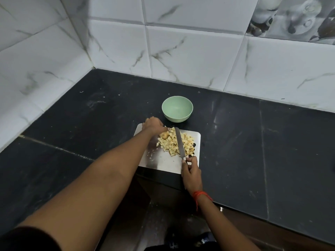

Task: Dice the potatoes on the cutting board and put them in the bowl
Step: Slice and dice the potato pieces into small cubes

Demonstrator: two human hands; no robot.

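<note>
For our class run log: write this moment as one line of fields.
stage: dicing | right hand: grips knife, blade across potato dice | left hand: at pile's far edge | cutting board: holds dice | bowl: empty

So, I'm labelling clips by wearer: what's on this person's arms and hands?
Both forearms are bare, and there are no gloves. A red-orange thread is tied round the right wrist, with a loose end dangling. A dark sleeve covers the left upper arm at the picture's bottom corner. I can make out no rings or watch.
</note>
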